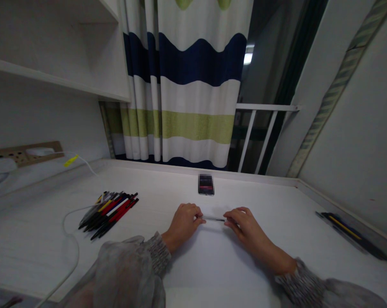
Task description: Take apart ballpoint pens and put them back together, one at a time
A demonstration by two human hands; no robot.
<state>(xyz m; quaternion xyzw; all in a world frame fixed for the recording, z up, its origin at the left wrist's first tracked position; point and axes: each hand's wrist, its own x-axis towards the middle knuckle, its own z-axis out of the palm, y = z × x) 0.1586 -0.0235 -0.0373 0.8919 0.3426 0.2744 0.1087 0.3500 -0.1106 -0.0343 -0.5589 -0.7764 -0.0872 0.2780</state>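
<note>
Rod [214, 219], slender, between left hand [186, 219] and right hand [243, 223] is pinched at both ends, a holding step likely calling next for steady grip.

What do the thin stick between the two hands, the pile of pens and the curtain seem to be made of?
Thin stick: perhaps plastic or metal; it looks grey and smooth, but is too small to tell. Pile of pens: probably smooth plastic, from the evenly coloured red, black and yellow barrels. Curtain: fabric most likely, matt, since it hangs in soft folds with a wavy hem.
</note>
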